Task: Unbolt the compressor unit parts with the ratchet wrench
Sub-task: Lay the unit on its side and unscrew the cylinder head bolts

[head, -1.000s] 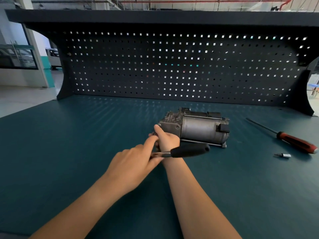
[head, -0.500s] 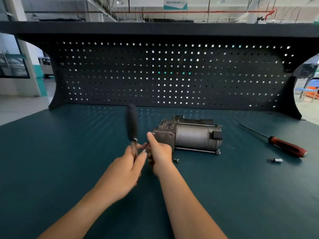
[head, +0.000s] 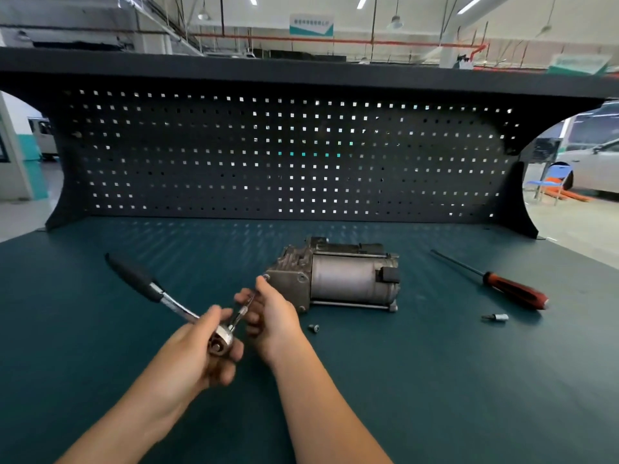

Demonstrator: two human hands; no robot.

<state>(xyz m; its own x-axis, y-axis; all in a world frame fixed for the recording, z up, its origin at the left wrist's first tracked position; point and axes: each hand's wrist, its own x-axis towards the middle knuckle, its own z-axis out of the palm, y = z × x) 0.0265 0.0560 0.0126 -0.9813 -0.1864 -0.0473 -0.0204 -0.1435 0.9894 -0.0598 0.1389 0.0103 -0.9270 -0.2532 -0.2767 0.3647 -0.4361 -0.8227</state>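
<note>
Ratchet [head: 174,303] swung L | bolt [head: 313,327] by compressor [head: 348,283] | screwdriver [head: 512,289], bit [head: 495,318] R

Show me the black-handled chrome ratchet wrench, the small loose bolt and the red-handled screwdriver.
black-handled chrome ratchet wrench [head: 135,277]: head view, on its black grip.
small loose bolt [head: 313,327]: head view, on its head.
red-handled screwdriver [head: 516,291]: head view, on its red handle.

Fingers of the left hand [head: 197,349] covered the underside of the ratchet wrench [head: 160,296] head, and the right hand [head: 271,316], curled round the thin extension [head: 242,311], hid its tip. Both forearms ran off the bottom edge. The screwdriver [head: 512,289] handle was smeared by blur; the loose bolt [head: 313,327] and the small bit [head: 495,318] were too tiny to identify further.
</note>
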